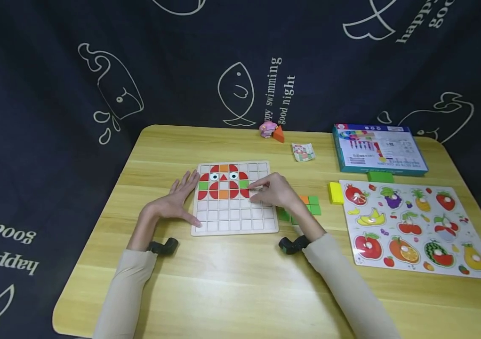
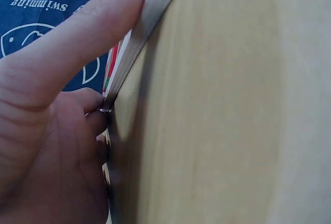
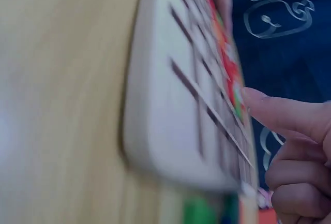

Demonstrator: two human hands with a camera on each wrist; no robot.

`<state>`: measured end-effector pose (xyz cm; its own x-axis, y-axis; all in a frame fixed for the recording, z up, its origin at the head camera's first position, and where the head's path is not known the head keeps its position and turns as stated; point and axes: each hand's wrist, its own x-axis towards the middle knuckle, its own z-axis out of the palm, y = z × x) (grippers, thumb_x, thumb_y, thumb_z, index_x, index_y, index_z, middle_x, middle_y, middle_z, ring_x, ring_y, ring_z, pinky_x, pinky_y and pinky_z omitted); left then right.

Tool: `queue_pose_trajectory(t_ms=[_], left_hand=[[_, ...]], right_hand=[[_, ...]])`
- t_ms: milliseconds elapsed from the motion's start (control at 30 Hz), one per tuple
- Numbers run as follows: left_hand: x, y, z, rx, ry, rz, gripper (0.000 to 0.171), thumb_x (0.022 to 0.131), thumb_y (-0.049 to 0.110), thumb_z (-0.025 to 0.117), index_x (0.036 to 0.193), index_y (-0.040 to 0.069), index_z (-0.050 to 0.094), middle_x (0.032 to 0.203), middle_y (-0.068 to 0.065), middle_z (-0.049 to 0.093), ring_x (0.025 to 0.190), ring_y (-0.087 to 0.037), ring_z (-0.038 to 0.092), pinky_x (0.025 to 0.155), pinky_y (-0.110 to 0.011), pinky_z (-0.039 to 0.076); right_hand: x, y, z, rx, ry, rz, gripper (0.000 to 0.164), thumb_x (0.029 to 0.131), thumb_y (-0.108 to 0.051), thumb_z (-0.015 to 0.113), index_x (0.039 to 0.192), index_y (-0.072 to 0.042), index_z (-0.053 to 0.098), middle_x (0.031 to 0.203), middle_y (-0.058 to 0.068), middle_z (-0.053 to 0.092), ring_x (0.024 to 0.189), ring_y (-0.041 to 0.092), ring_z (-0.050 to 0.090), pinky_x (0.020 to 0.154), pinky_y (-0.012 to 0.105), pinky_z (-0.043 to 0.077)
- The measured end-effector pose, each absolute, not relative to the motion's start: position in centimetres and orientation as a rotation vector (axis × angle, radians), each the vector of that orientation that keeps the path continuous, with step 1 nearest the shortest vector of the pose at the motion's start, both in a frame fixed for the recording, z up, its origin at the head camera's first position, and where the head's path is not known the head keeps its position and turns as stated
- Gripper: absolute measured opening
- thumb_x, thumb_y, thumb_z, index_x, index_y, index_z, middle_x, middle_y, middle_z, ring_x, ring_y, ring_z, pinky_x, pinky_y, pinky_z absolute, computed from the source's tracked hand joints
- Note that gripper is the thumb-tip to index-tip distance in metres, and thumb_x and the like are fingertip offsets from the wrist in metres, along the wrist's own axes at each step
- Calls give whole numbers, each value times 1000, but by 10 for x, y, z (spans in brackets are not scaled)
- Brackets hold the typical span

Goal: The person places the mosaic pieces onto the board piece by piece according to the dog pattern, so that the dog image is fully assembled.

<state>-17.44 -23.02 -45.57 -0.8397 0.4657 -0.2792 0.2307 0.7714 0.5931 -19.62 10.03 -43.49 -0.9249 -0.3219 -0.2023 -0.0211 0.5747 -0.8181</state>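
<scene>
On the table lies a white grid board (image 1: 236,225). Its upper left part holds red, orange, green and white square tiles (image 1: 223,194), two with eye prints, forming a face-like pattern. My left hand (image 1: 172,200) rests at the board's left edge with fingers spread, its thumb near the lower left corner; the thumb (image 2: 77,43) lies along the board's edge in the left wrist view. My right hand (image 1: 276,190) reaches over the board's right side, fingertips at a red tile (image 1: 244,193). One extended finger (image 3: 284,113) touches the pattern while other fingers are bent.
Loose green and orange tiles (image 1: 314,201) lie right of the board, partly behind the right forearm. Further right are a yellow block (image 1: 336,193), a fruit puzzle board (image 1: 424,226) and a box (image 1: 378,149). A small picture card (image 1: 303,152) and pink toy (image 1: 268,128) sit at the back.
</scene>
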Motion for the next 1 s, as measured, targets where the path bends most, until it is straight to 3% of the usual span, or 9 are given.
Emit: queue_pose_trajectory(t_ms=[100,433,667,1000], left_hand=[[-174,-230,-456,517,2546,772,141,58,54,87,156,17,-6,163,-5,-16,150,-28,-21,121,-56,-10],[-175,-230,-458,509,2549,751,142,56,57,87,156,21,-8,163,-1,-17,150,-26,-21,122,-56,-7],[-176,-229,-458,533,2550,750,141,58,56,87,156,19,-7,164,-1,-16,150,-26,-21,121,-57,-7],[-176,-229,-459,522,2553,749,140,58,57,86,156,21,-7,163,0,-17,150,-25,-21,122,-55,-7]], right_hand=[[-185,128,-431,-302,2537,-1270,32,81,-19,78,112,-14,74,53,-1,30,46,14,27,42,22,21],[-152,206,-434,67,2707,-1097,35,85,-16,74,119,-11,69,55,-2,39,51,15,33,45,23,24],[-148,212,-438,151,2761,-1123,31,84,-17,75,114,-11,71,54,-2,42,49,13,36,44,23,26],[-140,220,-440,212,2898,-942,35,87,-16,68,120,-5,66,59,5,53,47,15,43,40,24,29]])
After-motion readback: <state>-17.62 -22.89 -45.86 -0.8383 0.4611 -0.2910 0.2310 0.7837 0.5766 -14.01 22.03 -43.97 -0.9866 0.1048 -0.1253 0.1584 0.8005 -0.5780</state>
